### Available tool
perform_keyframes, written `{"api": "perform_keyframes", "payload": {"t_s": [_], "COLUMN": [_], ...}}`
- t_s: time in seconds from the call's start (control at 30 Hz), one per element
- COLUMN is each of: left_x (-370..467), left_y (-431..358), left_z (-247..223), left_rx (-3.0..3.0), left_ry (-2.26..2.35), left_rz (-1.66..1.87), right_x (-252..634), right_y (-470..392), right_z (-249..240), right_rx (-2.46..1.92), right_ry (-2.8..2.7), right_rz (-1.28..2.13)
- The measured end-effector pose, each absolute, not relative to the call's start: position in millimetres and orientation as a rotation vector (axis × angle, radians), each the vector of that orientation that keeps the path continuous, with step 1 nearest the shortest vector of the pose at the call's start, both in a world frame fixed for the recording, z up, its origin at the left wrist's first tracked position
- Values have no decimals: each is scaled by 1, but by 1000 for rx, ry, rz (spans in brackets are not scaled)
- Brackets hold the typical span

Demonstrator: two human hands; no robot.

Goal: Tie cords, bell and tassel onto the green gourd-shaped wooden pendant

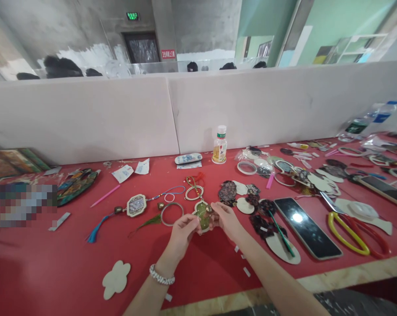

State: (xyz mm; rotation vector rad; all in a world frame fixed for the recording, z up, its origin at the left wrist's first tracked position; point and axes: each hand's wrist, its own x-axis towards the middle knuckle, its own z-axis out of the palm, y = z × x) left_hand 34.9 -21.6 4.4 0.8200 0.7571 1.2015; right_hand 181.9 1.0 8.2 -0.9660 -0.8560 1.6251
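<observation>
Between my two hands is a green pendant [203, 216] with a pale scalloped frame, held above the red table. My left hand [185, 228] pinches its left edge; a beaded band circles that wrist. With closed fingers, my right hand [225, 217] grips the right side, where a small brass-coloured bell [209, 209] shows at the fingertips. Just left of the pendant lie a metal ring [172, 214] and a green tassel [151, 221]. Above it is a pale ring [194, 193] with red and green cord. Farther left rests an octagonal pendant [136, 205] with a blue tassel [95, 230].
Right of my hands lie dark patterned pieces [227, 192], a phone [306, 228] and scissors [348, 232] with yellow and red handles. A small bottle [219, 145] stands before the white partition [119, 116]. A cream flower-shaped piece [116, 279] lies at front left.
</observation>
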Motion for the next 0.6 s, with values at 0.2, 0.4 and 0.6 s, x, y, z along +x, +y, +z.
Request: {"api": "perform_keyframes", "payload": {"t_s": [0.2, 0.4, 0.6], "left_x": [34, 34, 34], "left_y": [-23, -23, -22], "left_z": [3, 5, 4], "left_rx": [868, 864, 871], "left_ry": [764, 789, 787], "left_rz": [1202, 1195, 1205], "right_x": [181, 181, 181], "right_y": [-1, -1, 0], "right_z": [8, 8, 6], "right_rx": [-982, -991, -958], "right_ry": [-922, -917, -925], "right_rz": [1640, 1617, 1615]}}
